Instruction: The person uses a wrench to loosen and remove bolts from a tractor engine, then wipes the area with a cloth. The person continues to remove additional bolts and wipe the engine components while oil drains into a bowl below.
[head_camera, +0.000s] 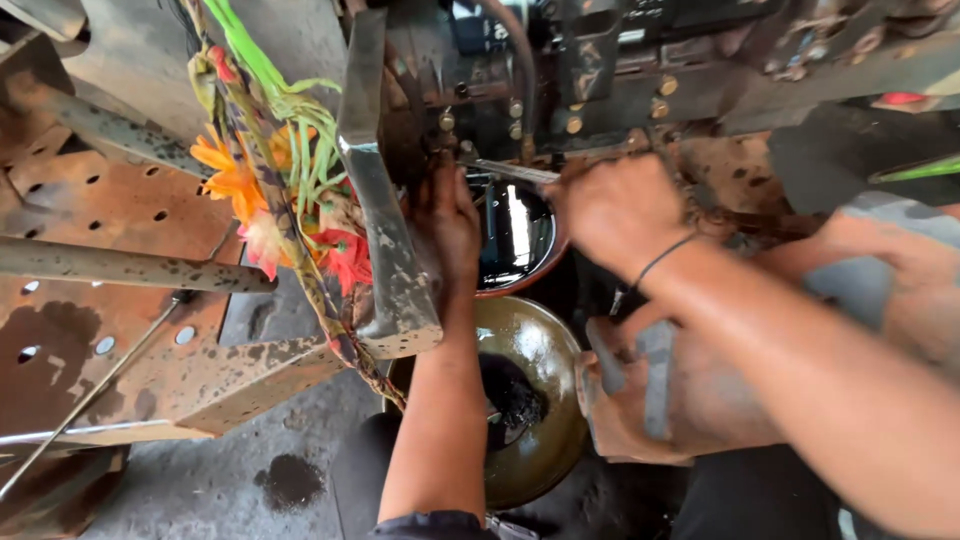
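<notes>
Rusty, grease-blackened machinery fills the far side of the scene, with bolts and dark brackets (600, 60) above an oil-stained concrete floor (230, 480). At the left, a perforated rusty plate (90, 200) carries a round metal bar (120, 265), and a garland of orange and red artificial flowers (290, 200) hangs beside a worn steel angle piece (385, 240).

The left hand (450, 220) reaches up under the machinery, just right of the angle piece, its fingers pressed against the dark metal there; whether they pinch anything cannot be told. The right hand (615, 210), with a thin black band on the wrist, is closed in a fist around a slim metal wrench (510, 170), whose shaft points left toward the left hand.

Directly below both hands sits a bowl of glossy black oil (515, 235), and nearer to the person lies a round brass-coloured pan (530, 400) with a dark puddle in it. To the right of the pan, a bent knee in oil-stained cloth (680, 400) is in view.
</notes>
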